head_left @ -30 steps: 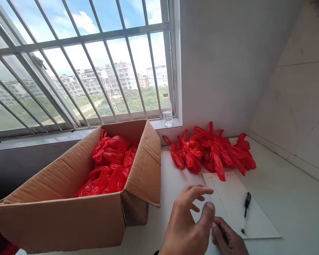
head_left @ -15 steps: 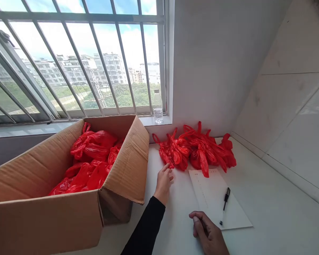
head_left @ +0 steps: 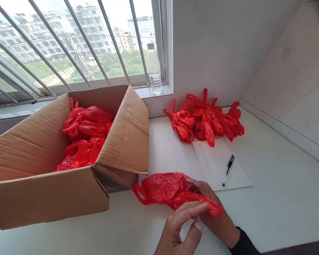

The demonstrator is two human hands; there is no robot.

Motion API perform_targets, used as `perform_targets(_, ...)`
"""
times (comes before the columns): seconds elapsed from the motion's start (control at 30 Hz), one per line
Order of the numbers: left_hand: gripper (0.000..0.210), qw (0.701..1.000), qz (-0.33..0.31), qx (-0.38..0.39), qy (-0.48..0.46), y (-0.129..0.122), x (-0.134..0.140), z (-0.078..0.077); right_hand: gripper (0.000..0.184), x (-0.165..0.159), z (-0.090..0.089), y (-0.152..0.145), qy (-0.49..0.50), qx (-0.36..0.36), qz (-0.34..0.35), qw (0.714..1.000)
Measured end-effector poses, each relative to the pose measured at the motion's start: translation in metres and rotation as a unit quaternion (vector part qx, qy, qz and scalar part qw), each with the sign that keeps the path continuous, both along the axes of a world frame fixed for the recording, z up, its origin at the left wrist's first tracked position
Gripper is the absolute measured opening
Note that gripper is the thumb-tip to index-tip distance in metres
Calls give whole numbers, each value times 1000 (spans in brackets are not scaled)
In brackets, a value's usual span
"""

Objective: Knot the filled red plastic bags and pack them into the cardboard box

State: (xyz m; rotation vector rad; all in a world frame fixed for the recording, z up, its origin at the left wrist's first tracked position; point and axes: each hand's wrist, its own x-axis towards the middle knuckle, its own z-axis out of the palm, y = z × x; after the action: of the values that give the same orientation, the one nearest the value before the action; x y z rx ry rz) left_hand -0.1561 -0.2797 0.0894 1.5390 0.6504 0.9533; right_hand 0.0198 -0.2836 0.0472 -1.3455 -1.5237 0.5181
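Note:
A knotted red plastic bag (head_left: 162,187) is in front of me, one handle loop pointing left. My right hand (head_left: 206,198) reaches in from the right and is closed on the bag's right side; part of the bag lies over it and hides some of its fingers. In the foreground my left hand (head_left: 180,226) has its thumb and fingers apart, the fingertips close against the red plastic. Whether they touch it I cannot tell. More tied red bags (head_left: 202,120) are heaped by the wall. What the bags contain is hidden.
An open cardboard box (head_left: 55,198) with red bags (head_left: 87,124) inside stands on the left, its right flap bent outward. A white paper (head_left: 215,166) with a black pen (head_left: 228,170) lies on the white table (head_left: 281,184). A water bottle (head_left: 154,71) stands on the sill.
One red bag has come from the left end of the heap to the front, between my hands. My left hand has moved back toward me. The view has tilted down.

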Motion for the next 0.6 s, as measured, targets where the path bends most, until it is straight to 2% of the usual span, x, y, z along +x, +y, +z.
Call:
perform_targets(0.1, 27, 996, -15, 88, 13, -2, -6, 19, 16, -4, 8, -2, -16, -11, 37, 999)
perform_targets(0.17, 31, 989, 17, 144, 31, 1, -12, 25, 15, -4, 12, -2, -12, -24, 24, 999)
perform_targets(0.23, 33, 972, 74, 209, 79, 6, -20, 22, 19, -3, 15, -3, 9, -35, 1, 999)
perform_targets(0.33, 35, 930, 148, 291, 171, 13, -33, 2, 23, -1, 18, -3, 66, -55, -9, 996)
perform_targets(0.4, 41, 912, 179, 302, 210, 16, -39, -12, 26, -1, 20, -3, 96, -59, -6, 994)
perform_targets(0.47, 43, 910, 198, 291, 221, 20, -45, -19, 28, 0, 21, -4, 115, -59, -5, 992)
perform_targets(0.53, 34, 918, 190, 269, 220, 23, -50, -18, 29, 0, 22, -5, 123, -63, -5, 990)
perform_targets(0.6, 25, 934, 156, 238, 217, 24, -53, -10, 27, -1, 23, -8, 119, -64, -11, 991)
